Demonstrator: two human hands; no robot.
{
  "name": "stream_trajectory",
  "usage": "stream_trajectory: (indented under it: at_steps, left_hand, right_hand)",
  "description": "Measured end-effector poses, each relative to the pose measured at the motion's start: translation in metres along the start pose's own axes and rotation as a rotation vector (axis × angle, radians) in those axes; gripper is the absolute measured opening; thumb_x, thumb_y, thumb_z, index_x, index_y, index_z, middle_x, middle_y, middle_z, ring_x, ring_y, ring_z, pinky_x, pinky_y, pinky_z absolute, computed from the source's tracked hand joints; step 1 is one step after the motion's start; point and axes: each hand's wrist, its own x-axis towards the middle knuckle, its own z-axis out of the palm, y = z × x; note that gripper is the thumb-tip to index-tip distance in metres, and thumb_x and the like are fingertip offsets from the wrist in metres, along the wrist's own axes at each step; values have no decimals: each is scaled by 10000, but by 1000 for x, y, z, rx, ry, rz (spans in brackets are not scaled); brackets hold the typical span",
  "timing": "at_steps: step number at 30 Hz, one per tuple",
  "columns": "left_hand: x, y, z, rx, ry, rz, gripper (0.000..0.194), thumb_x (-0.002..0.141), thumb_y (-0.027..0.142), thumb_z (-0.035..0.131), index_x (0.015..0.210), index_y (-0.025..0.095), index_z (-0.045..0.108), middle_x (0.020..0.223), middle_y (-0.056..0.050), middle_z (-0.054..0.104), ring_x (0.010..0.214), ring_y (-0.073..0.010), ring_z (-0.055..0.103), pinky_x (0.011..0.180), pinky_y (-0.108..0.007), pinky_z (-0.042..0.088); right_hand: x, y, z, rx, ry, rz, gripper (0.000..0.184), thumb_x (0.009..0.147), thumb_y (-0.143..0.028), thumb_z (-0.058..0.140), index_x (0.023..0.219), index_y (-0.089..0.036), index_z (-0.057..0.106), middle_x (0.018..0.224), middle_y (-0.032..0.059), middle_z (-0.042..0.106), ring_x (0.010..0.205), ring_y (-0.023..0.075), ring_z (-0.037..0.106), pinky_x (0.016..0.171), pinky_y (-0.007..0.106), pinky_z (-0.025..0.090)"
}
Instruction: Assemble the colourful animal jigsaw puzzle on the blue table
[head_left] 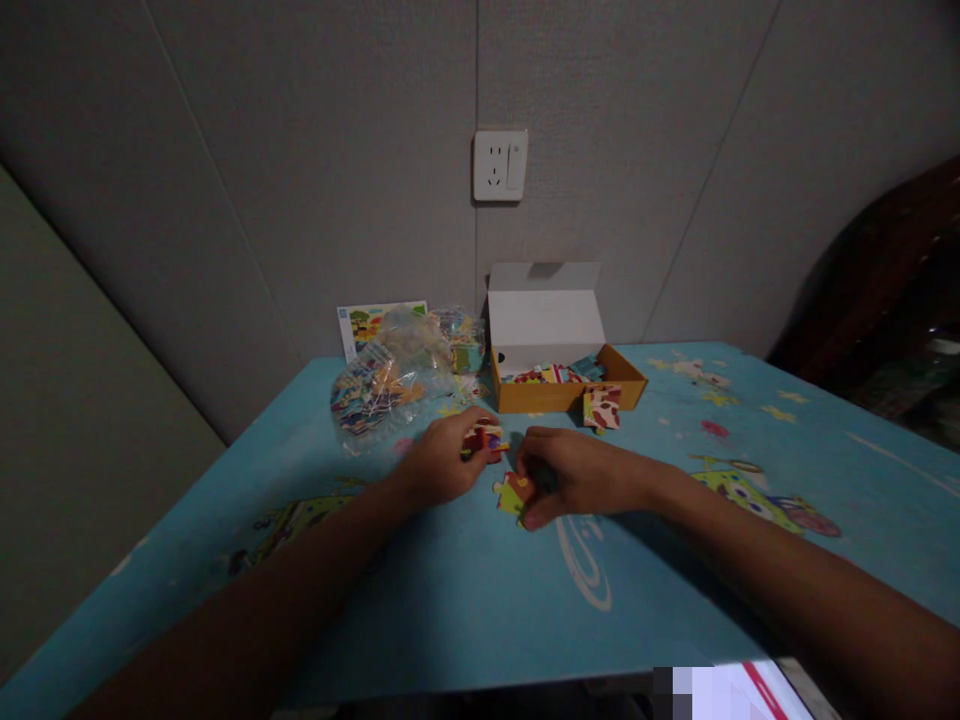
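Observation:
My left hand (448, 458) is closed around some red and multicoloured puzzle pieces (487, 440), held just above the table. Close beside it, my right hand (566, 470) has its fingers curled on a green and orange puzzle piece (514, 494), which lies at or just over the blue tabletop. Behind the hands stands an open orange box (536, 398) with its white lid raised and several puzzle pieces (555, 374) inside. A brown and cream patterned piece (602, 408) leans against the front of the box at its right.
Left of the box, clear plastic bags (397, 385) of puzzle pieces lie in front of a picture card (364, 325). The blue table (465, 620) with cartoon prints meets a grey wall with a socket (500, 166). A pixelated item (720, 693) is at the front edge.

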Motion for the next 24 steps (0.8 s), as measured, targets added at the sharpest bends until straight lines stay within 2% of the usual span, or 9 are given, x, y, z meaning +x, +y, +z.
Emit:
stream_trajectory:
  at_steps: [2, 7, 10, 13, 16, 18, 19, 22, 24]
  left_hand:
    - [-1, -1, 3, 19, -89, 26, 286, 814, 185, 582, 1101, 176, 577, 922, -44, 688, 827, -191, 657, 793, -304, 507]
    - [0, 1, 1, -36, -14, -24, 240, 909, 273, 480, 1110, 180, 573, 941, -47, 690, 866, -195, 656, 802, -307, 492]
    - [-1, 4, -2, -132, -150, 30, 317, 892, 373, 549, 1135, 172, 575, 950, -40, 690, 822, -182, 652, 749, -280, 493]
    - [-2, 7, -2, -88, -231, 144, 272, 841, 312, 628, 1070, 167, 609, 966, -43, 692, 845, -185, 645, 769, -273, 478]
    - [-2, 8, -2, -46, -99, 128, 191, 857, 220, 579, 1037, 173, 624, 979, -45, 705, 894, -190, 652, 803, -278, 474]
    - [-1, 8, -3, -56, -15, 86, 213, 847, 190, 574, 1055, 182, 619, 992, -37, 714, 898, -187, 660, 790, -270, 484]
    - [-1, 8, -4, -54, 11, 69, 216, 846, 182, 570, 1056, 186, 618, 992, -32, 719, 890, -184, 664, 781, -268, 489]
    - [0, 6, -5, -25, 4, 46, 205, 843, 170, 569, 1037, 191, 632, 980, -23, 729, 885, -186, 671, 790, -274, 494]
    - [0, 4, -4, -13, -37, 50, 207, 837, 153, 569, 1025, 193, 645, 1006, -26, 728, 926, -191, 670, 820, -281, 494]
  right_hand:
    - [0, 0, 0, 29, 8, -15, 448, 633, -463, 825, 896, -169, 614, 861, 29, 587, 752, 169, 523, 657, 271, 371]
    - [0, -1, 2, 178, 133, -88, 330, 691, -316, 795, 867, -172, 556, 821, 4, 562, 689, 129, 496, 630, 246, 371]
    - [2, -2, 4, 278, 288, -84, 239, 780, -284, 702, 895, -183, 518, 759, -14, 561, 636, 118, 489, 606, 239, 376]
    - [4, 1, 2, 227, 448, -29, 276, 798, -351, 681, 946, -186, 516, 754, -1, 577, 622, 131, 505, 590, 249, 382]
    - [1, 10, -11, 61, 714, 179, 297, 832, -442, 615, 939, -180, 526, 770, 40, 606, 631, 163, 538, 581, 270, 380]
    - [-5, 23, -23, -97, 896, 415, 331, 837, -443, 595, 1005, -166, 531, 814, 78, 637, 685, 200, 581, 594, 286, 382]
    - [-9, 32, -29, -180, 921, 548, 399, 814, -455, 619, 1056, -151, 530, 859, 109, 654, 734, 229, 603, 600, 294, 384]
    - [-21, 61, -42, -280, 725, 881, 594, 734, -609, 652, 1040, -104, 583, 865, 187, 675, 777, 302, 640, 559, 310, 374]
    - [-24, 79, -44, -214, 567, 927, 584, 702, -678, 640, 895, -127, 641, 771, 169, 680, 731, 301, 651, 522, 306, 363]
